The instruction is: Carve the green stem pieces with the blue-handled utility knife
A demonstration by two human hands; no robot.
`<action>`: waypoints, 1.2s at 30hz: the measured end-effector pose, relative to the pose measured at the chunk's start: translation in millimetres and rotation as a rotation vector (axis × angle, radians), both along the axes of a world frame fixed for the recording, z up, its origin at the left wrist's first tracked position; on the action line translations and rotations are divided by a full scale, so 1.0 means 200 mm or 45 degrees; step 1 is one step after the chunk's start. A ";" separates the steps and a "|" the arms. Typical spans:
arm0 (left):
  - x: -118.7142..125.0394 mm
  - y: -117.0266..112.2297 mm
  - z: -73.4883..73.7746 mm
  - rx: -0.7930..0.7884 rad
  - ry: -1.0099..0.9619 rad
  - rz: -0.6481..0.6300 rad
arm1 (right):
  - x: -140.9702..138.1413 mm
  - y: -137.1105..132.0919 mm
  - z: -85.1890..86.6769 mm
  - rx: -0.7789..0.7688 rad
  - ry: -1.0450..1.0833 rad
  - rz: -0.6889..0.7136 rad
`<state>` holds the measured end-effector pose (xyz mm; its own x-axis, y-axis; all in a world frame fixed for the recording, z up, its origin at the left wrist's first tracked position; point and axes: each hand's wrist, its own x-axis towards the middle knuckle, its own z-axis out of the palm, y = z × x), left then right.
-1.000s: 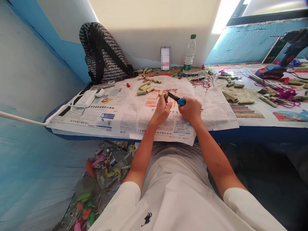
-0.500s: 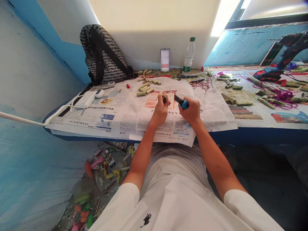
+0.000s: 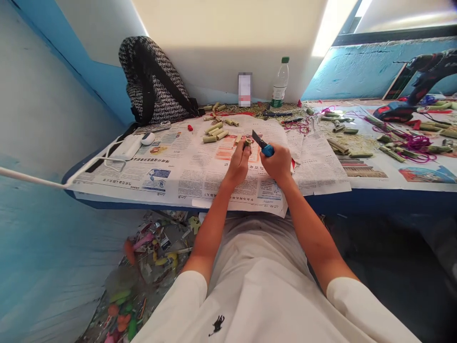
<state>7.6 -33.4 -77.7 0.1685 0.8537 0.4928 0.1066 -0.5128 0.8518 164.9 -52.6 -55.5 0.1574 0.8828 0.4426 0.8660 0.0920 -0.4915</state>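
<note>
One bamboo piece [image 3: 247,143]: clasped in left grip [image 3: 238,165], held over newspaper [image 3: 200,166] on bench [image 3: 317,200].
Knife [image 3: 262,144]: is clenched by its blue handle [image 3: 267,150] in right grip [image 3: 279,163], blade [image 3: 256,137] just beside the piece.
Loose pieces [image 3: 215,128]: grouped on newspaper beyond left grip.

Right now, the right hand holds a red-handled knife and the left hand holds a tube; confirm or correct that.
The handle colour is wrong: the head view shows a blue-handled knife. The right hand does hold it, and the left hand does hold a tube.
</note>
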 end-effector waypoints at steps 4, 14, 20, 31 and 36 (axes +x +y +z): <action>0.00 0.00 0.00 0.042 0.013 -0.015 | 0.01 -0.01 0.00 0.008 -0.013 -0.008; -0.01 0.02 -0.05 0.024 0.020 0.025 | 0.00 -0.02 -0.01 -0.106 -0.176 0.169; -0.02 -0.01 -0.02 0.017 0.019 -0.031 | 0.00 -0.02 0.01 -0.125 -0.134 0.230; -0.03 -0.02 -0.03 0.126 0.044 -0.030 | 0.03 -0.02 0.01 -0.120 0.111 0.359; -0.02 -0.03 -0.01 0.222 0.096 0.065 | 0.04 -0.01 0.02 -0.169 0.213 0.447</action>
<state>3.4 -39.4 -79.6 0.1696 0.7649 0.6214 0.1964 -0.6441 0.7393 173.7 -53.6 -51.2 -0.1034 0.9435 0.3149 0.7008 0.2938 -0.6501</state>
